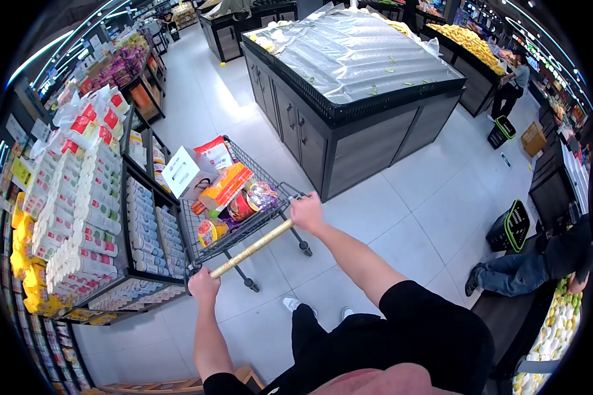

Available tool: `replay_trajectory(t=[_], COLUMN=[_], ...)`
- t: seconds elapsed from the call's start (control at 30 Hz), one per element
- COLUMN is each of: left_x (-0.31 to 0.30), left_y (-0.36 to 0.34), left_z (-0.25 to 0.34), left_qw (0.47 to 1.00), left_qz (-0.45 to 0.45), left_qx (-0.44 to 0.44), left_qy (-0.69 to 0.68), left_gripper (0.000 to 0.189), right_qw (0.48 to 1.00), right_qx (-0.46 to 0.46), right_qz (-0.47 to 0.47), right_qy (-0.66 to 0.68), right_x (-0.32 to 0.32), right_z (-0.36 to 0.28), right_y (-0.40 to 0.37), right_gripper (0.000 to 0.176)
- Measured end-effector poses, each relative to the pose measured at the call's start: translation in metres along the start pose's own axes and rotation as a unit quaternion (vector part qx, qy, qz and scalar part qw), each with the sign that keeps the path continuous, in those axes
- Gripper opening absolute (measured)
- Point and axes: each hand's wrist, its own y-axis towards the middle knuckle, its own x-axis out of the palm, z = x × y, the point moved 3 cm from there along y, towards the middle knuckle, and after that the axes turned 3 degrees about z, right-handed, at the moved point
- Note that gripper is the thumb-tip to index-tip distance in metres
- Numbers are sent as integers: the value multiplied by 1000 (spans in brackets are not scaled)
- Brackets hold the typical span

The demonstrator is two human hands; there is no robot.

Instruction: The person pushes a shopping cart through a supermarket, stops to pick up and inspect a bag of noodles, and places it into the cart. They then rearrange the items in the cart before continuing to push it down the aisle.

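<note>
Bright, even store light comes from strip lights [66, 39] curving along the upper edges. The pale floor [428, 197] gives a soft sheen, and the plastic sheet [362, 52] glints. Shadows are faint, with only a soft one under the cart [247, 230]. Fisheye distortion bends the shelves [92, 217] at the left, and the corners are black. The centre is sharp, the edges softer.

The cart [260, 172] is thin grey metal wire, dull; its handle [252, 248] is a smooth tube with a brassy sheen; the packets [225, 186] inside are shiny printed plastic film, beside a matt white cardboard box [183, 170]; the floor [428, 204] is pale glossy tile; the island [369, 151] has dark matt panels under a crinkled, gleaming plastic sheet [362, 52].
</note>
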Motion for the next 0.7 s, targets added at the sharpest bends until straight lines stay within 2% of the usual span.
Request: replay_trajectory(t=[0.13, 0.2, 0.23, 0.3, 0.4, 0.43, 0.47, 0.57, 0.63, 0.67, 0.7], left_x=[11, 29, 32, 29, 23, 52, 59, 69, 65, 92, 90], left_y=[-1, 9, 8, 6, 10, 21, 17, 6, 1, 20, 24], left_z=[-2, -5, -7, -8, -9, -18, -21, -23, -25, -34, -34], left_qw=[1000, 999, 1000, 1000, 999, 998, 998, 994, 993, 990, 992], left_qz=[7, 15, 14, 8, 5, 30, 33, 86, 85, 110, 101], left_qx=[10, 13, 12, 8, 19, 28, 30, 57, 64, 67, 58], left_qy=[-14, -25, -26, -27, -35, -38, -39, -38, -42, -49, -50], left_gripper=[13, 14, 14, 14, 14, 15, 15, 17, 17, 17, 16], right_qw=[1000, 995, 995, 983, 976, 981, 981, 996, 997, 998, 999], right_qx=[-3, 26, 32, 42, 27, 12, 13, 13, 7, -13, -21], right_qz=[2, -86, -84, -169, -204, -184, -181, -85, -76, -45, -36], right_qy=[-19, -45, -46, -60, -72, -65, -66, -24, -24, -31, -23], right_x=[9, 32, 31, 34, 35, 64, 66, 68, 60, 86, 90], right_z=[1, 4, 3, 1, -1, 0, 1, 2, -3, -4, -4], right_y=[-11, -4, -7, -8, -3, 3, -1, -12, -17, -2, -1], right_gripper=[17, 21, 21, 29, 34, 35, 35, 31, 30, 29, 26])
